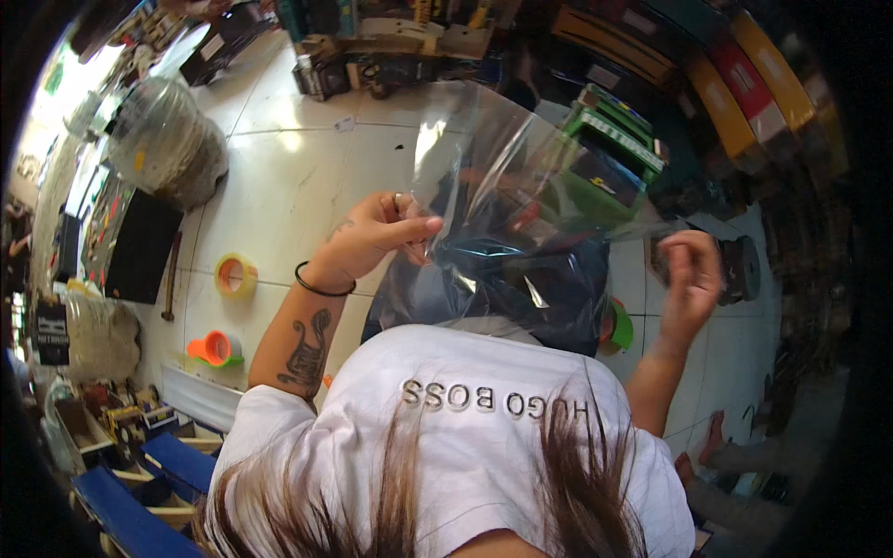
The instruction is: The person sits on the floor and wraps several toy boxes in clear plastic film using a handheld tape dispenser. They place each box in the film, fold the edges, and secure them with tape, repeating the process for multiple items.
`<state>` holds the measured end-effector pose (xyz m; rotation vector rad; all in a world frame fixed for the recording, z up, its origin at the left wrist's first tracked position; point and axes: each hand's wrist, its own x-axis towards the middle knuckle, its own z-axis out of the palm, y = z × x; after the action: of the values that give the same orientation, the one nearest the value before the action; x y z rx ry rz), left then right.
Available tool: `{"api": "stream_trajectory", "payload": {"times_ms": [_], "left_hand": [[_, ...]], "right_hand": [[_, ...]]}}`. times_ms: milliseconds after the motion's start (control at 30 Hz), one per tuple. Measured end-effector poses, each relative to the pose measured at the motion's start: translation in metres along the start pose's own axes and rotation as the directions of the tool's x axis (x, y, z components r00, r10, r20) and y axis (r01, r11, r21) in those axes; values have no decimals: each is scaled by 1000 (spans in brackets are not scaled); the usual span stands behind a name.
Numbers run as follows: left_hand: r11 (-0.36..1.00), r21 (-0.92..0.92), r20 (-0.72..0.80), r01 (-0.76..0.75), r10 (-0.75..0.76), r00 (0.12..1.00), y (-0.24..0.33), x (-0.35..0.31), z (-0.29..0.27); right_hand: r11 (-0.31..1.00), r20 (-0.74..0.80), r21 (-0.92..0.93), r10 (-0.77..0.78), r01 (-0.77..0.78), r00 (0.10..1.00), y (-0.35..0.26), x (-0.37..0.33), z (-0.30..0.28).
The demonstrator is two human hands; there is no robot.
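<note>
A large sheet of clear, shiny plastic [493, 130] is spread in front of me, crinkled across its middle, over my dark-clothed lap. Whether it is a single layer or a bag, I cannot tell. My left hand [379, 231] pinches its left side between thumb and fingers. At the far right, my right hand [693, 272] is raised with fingers curled round the plastic's right corner, slightly blurred. Between the two hands the plastic is pulled out wide, and a green box-like unit [609, 153] shows behind it.
On the tiled floor to the left lie a yellow tape roll [236, 276], an orange tape dispenser [218, 348] and a hammer [172, 277]. Beyond stands a big clear plastic bottle [167, 139]. A green dispenser [619, 327] is right of my lap. Another person's foot [713, 435] shows lower right.
</note>
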<state>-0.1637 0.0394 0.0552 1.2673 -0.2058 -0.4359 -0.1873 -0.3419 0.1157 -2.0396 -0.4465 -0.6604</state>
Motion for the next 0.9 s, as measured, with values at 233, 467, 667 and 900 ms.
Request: {"api": "stream_trajectory", "payload": {"times_ms": [233,467,667,900], "left_hand": [[980,74,-25,-185,188,982,17,55,122],[945,119,-17,-305,309,951,72,92,140],[712,134,858,-690,265,440,61,94,226],[308,589,519,-747,565,642,57,145,281]], "right_hand": [[728,475,479,255,-490,842,-47,4,73],[778,46,-334,576,-531,816,-4,-27,-57],[829,-73,155,552,-537,831,-9,-9,-81],[955,-552,-9,242,-296,798,11,-1,-160]]}}
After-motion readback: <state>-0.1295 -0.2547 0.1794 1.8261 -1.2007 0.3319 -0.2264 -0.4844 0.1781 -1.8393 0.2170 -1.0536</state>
